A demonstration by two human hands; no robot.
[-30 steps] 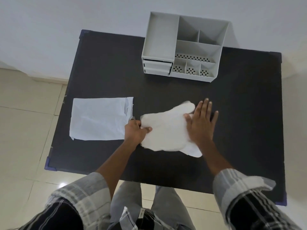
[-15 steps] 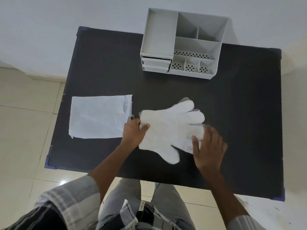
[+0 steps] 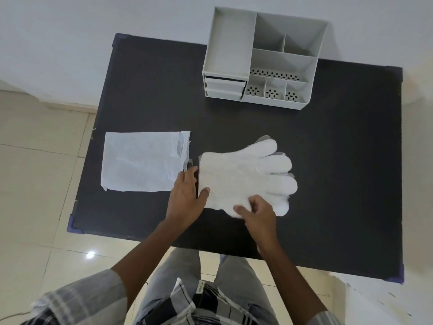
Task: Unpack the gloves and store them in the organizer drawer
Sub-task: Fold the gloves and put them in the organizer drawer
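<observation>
Head view | right hand (image 3: 256, 213) is pinching near edge of gloves (image 3: 246, 178), fingers curled | left hand (image 3: 186, 198) is pressing cuff, thumb on top, fingers together | advice: keep stack pinned while folding, thin film slips | packet (image 3: 143, 161) is lying flat, apparently emptied | organizer (image 3: 262, 57) compartments are showing nothing inside; drawers (image 3: 225, 86) closed.

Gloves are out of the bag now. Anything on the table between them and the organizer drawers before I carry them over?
Nothing visible. The gloves lie flat under the left hand and right hand; bare black table runs from them to the organizer. The empty bag lies off to the left. The drawers look shut, though.
</observation>
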